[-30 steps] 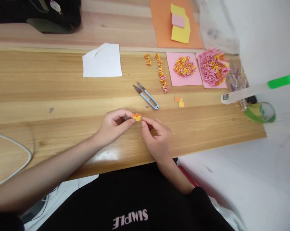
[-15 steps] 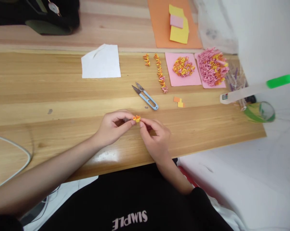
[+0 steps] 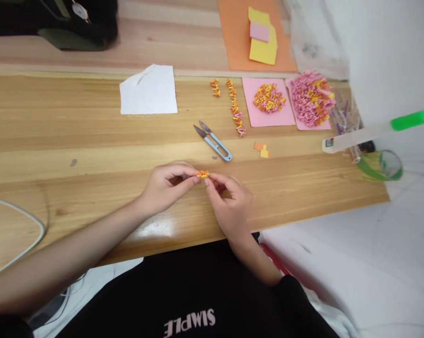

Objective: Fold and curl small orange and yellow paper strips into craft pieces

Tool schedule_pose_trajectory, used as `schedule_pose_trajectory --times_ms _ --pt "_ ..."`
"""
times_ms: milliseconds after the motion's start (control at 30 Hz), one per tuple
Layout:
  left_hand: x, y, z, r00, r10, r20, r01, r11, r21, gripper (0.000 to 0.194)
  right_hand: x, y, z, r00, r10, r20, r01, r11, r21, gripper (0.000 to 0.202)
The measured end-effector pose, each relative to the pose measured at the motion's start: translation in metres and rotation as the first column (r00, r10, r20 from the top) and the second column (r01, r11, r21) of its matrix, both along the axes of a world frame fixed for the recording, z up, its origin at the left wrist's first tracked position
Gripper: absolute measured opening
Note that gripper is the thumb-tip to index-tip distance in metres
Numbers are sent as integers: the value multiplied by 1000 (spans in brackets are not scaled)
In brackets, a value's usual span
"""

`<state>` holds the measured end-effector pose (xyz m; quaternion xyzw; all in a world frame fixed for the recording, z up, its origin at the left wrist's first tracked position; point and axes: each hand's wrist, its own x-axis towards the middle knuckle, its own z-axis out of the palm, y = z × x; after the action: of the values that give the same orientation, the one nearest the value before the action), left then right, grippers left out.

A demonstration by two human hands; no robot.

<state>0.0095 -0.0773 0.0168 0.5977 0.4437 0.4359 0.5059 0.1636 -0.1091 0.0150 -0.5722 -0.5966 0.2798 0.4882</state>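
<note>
Between my two hands is a small cluster of orange and yellow folded-paper pieces point(image 3: 202, 174). My left hand point(image 3: 167, 186) pinches its left end with thumb and forefinger. At its right end, the thumb and forefinger of my right hand point(image 3: 229, 202) are closed on it too. The hands are just above the wooden table, near its front edge. Beyond them lie blue-handled thread snips point(image 3: 214, 142), blades apart and pointing away to the left. A short row point(image 3: 215, 88) and a longer row point(image 3: 235, 108) of similar small pieces lie farther back.
Two pink sheets point(image 3: 249, 117) carry heaps of orange, yellow and pink pieces. White paper point(image 3: 148, 94) lies back left; small paper squares point(image 3: 264, 150) lie right of the snips. At the right are a green-capped white tube point(image 3: 359, 136) and a tape roll point(image 3: 381, 165). A cable point(image 3: 39, 225) curves at left.
The cluster between my fingers has turned slightly and looks flatter and wider. My right hand has shifted a little to the right. Things on the table have stayed where they were.
</note>
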Motion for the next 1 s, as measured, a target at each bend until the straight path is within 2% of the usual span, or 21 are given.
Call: schedule_pose_trajectory --times_ms 167,367,667,867,1000 --pt "0 0 -1 1000 14 -20 -13 1000 18 7 -1 -2 -2 994 -36 102 25 994 108 9" --pt "1 0 -3 1000 8 -28 -7 1000 17 7 -2 -1 -1 991 -49 123 33 991 127 9" --pt "0 1 -2 1000 -19 -14 20 999 44 6 -1 -1 0 996 -22 -81 15 996 -89 8" --pt "-2 2 -2 998 -58 -19 59 997 43 6 -1 0 -2 958 -41 -285 -29 971 -237 7" --pt "-4 3 -3 996 -87 -13 87 996 34 6 1 0 -2 933 -41 -357 -77 947 -311 9"
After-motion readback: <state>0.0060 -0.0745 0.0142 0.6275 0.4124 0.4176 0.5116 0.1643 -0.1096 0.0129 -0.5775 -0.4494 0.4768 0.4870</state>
